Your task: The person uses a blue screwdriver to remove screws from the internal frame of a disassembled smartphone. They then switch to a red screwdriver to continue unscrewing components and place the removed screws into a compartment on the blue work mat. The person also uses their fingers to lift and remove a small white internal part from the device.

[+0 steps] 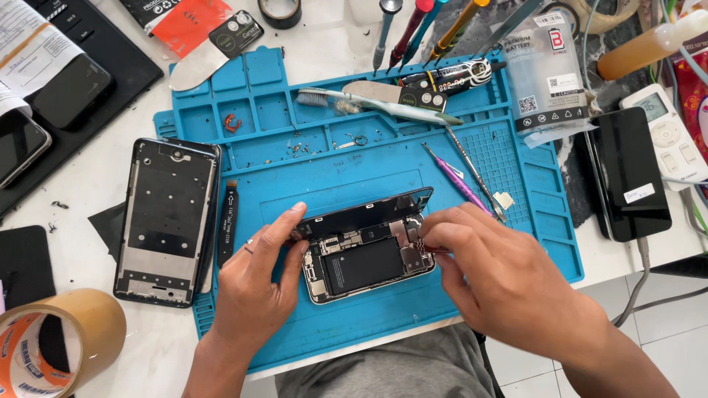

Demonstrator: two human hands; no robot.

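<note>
An opened smartphone (366, 264) lies on the blue repair mat (317, 169), its battery and boards exposed. Its black screen panel (369, 211) is tilted up along the far edge. My left hand (258, 284) props the screen's left end with the index finger and rests by the phone's left side. My right hand (490, 276) sits at the phone's right edge, fingertips pinched on something small over the internals; what they hold is hidden.
A bare phone frame (168, 220) and a flex cable (228, 223) lie left of the mat. A purple tool (459, 180), tweezers (472, 171), toothbrush (376, 105) and loose screws (299, 147) rest on it. Tape roll (63, 340) front left. Black phone (628, 171) and battery package (547, 70) right.
</note>
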